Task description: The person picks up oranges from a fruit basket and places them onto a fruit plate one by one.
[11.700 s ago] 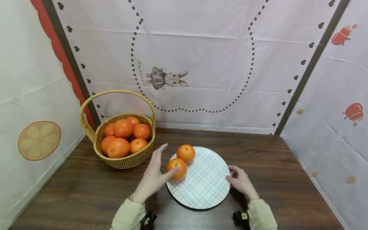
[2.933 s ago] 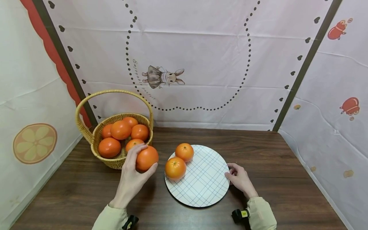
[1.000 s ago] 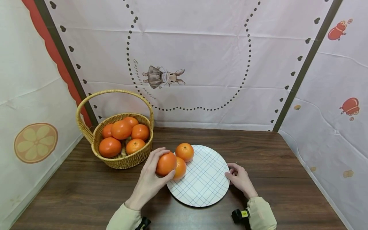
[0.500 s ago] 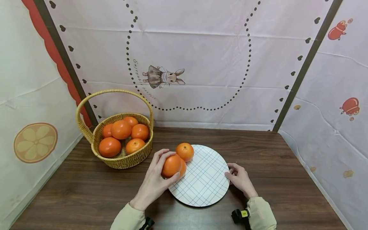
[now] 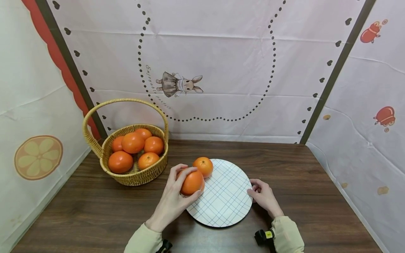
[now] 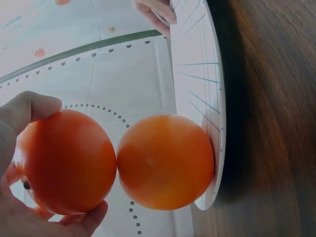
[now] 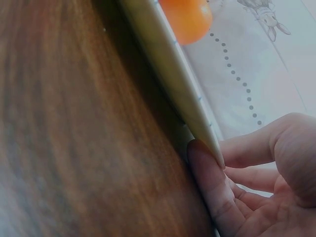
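Observation:
My left hand (image 5: 172, 202) grips a large orange (image 5: 192, 182) over the left side of a round plate (image 5: 224, 200) with a blue check pattern. In the left wrist view, that fruit sits right above another orange (image 6: 168, 163) and seems to touch it. The lower orange rests on the plate and is mostly hidden in the head view. Just behind, one more orange (image 5: 203, 166) lies near the plate's back left rim. At the right rim, my right hand (image 5: 265, 198) pinches the plate's edge between thumb and fingers, with fingertips under it in the right wrist view.
A wicker basket (image 5: 139, 177) with a tall arched handle stands at the back left, holding several oranges (image 5: 120, 162). Dark wooden table (image 5: 300, 182) surrounds the plate. Printed cloth walls (image 5: 221, 70) close off the back and both sides.
One orange has left the basket in my left hand. Over the last second, it moved right until above the front orange on the plate. My right hand stays at the rim.

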The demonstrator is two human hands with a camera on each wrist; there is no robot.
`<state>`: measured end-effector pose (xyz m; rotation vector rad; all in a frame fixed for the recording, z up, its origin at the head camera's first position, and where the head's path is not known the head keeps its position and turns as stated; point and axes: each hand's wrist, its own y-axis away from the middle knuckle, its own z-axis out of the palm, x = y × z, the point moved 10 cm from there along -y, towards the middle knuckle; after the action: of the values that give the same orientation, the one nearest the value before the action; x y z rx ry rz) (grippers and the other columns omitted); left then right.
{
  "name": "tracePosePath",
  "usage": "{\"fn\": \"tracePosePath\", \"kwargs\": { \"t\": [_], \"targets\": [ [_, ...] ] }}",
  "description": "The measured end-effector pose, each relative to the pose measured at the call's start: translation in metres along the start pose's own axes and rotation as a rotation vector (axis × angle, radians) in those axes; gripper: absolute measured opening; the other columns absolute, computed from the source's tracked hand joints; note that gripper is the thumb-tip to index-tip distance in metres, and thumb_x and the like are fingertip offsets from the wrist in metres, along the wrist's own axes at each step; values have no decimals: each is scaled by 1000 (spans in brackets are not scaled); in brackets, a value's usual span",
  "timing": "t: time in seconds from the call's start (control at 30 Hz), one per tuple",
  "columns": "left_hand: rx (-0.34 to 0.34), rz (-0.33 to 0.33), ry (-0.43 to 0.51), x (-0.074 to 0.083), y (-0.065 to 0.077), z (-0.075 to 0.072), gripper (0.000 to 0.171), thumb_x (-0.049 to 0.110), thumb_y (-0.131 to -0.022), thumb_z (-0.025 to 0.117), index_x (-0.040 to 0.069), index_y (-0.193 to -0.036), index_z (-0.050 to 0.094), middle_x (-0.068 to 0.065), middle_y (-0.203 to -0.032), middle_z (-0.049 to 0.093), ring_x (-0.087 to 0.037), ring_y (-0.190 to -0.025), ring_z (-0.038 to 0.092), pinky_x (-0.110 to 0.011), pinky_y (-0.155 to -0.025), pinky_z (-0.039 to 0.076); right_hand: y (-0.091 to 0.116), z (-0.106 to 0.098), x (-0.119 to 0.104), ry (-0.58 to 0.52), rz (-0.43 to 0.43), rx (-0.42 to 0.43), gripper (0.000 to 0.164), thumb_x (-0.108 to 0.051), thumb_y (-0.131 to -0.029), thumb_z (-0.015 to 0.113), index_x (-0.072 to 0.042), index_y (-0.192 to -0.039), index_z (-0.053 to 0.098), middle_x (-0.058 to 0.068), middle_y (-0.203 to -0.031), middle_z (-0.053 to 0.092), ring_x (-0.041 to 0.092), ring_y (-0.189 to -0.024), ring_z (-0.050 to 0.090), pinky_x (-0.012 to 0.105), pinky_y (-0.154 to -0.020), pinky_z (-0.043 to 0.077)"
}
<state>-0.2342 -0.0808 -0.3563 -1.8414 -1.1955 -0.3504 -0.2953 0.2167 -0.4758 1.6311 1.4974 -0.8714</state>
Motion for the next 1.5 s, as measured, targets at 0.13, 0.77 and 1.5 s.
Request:
{"fn": "tracePosePath", "kwargs": {
  "t": [0.13, 0.77, 1.5],
  "targets": [
    [0, -1, -8, 1, -1, 1, 58, 21, -77, 87, 23, -129, 62, -13, -135, 41, -29, -115, 56, -45, -90, 54, -1, 0, 0, -3, -2, -1, 37, -1, -91, 64, 5, -127, 61, 8, -87, 54, 14, -70, 49, 24, -56, 52],
    [12, 15, 0, 4, -2, 10, 64, 15, -75, 85, 16, -133, 58, -12, -133, 46, -27, -114, 58, -48, -92, 54, -1, -1, 3, -5, 0, -3, 37, -1, -92, 63, 5, -128, 60, 8, -88, 55, 15, -72, 50, 24, -57, 53],
    [-42, 15, 8, 8, -1, 14, 67, 18, -73, 88, 18, -132, 57, -9, -133, 48, -26, -117, 58, -45, -93, 55, -1, -1, 3, -5, 7, -3, 37, -1, -92, 63, 6, -128, 60, 8, -88, 54, 16, -72, 50, 24, -58, 52]
  ]
}}
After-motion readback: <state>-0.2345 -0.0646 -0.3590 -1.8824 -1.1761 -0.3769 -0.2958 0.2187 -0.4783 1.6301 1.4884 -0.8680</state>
